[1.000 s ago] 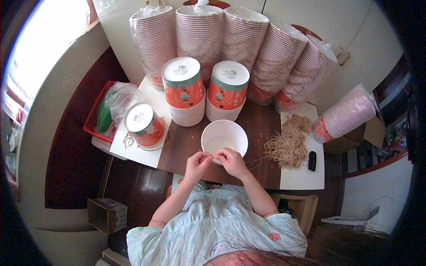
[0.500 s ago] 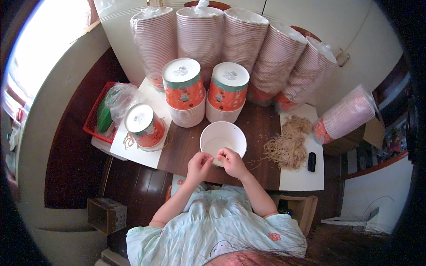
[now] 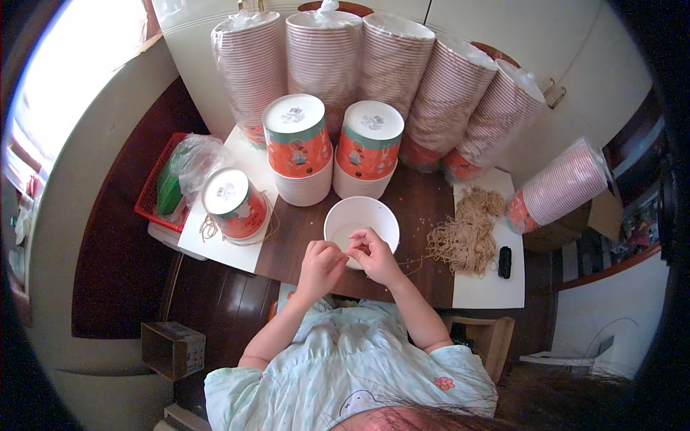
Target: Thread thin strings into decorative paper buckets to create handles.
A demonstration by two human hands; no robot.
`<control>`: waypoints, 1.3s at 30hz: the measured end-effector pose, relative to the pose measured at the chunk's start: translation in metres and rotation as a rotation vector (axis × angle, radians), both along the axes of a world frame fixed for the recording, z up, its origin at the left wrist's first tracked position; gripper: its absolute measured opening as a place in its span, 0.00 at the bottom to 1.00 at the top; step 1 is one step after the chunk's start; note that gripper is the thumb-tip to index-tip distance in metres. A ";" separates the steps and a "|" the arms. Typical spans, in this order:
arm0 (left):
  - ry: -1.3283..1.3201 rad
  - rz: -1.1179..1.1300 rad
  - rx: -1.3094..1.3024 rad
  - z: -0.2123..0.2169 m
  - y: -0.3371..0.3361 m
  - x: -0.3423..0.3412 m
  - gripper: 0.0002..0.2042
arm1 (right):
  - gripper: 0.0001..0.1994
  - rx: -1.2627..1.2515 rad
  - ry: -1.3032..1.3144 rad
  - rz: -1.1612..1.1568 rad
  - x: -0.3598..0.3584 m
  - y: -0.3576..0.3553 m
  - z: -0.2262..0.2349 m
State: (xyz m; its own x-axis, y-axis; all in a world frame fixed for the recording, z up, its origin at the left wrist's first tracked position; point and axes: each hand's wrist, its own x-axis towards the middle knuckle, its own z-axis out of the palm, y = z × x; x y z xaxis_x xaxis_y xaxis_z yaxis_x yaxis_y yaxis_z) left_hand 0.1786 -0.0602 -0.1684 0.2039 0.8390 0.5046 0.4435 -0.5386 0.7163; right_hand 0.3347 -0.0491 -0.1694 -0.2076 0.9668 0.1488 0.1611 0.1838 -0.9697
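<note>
While your two hands meet just over the near rim of the white bowl (image 3: 361, 224), your left hand (image 3: 321, 264) and right hand (image 3: 372, 253) sit almost touching, fingertips turned toward each other. Your fingers are curled in and pinched close together on both hands; something thin seems to be held between them, likely a rubber band, but it is too small to make out for certain. The bowl stands open side up on the dark wooden counter (image 3: 424, 205), right in front of you.

Just beyond the bowl stand two short stacks of upturned orange-and-white paper tubs (image 3: 298, 147), side by side. A single upturned tub (image 3: 233, 203) rests on a white sheet (image 3: 215, 248) to your left, with a loop of bands lying around its base. To your right, a loose pile of tan rubber bands (image 3: 466, 233) spreads across the counter and onto another white sheet, with a small black object (image 3: 504, 262) just beside it. Tall wrapped sleeves of tubs (image 3: 388, 72) lean along the back, and a red basket (image 3: 154, 188) holds a plastic bag at far left.
</note>
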 end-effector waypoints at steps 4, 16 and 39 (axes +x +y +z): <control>-0.037 -0.019 -0.050 -0.006 0.002 -0.002 0.07 | 0.11 -0.048 0.148 0.024 -0.004 0.002 0.002; -0.027 0.036 -0.069 -0.041 0.004 -0.006 0.06 | 0.10 0.052 0.378 0.061 -0.001 -0.008 0.052; -0.098 0.152 0.028 -0.054 -0.003 -0.003 0.06 | 0.09 0.127 0.353 -0.128 0.013 0.001 0.044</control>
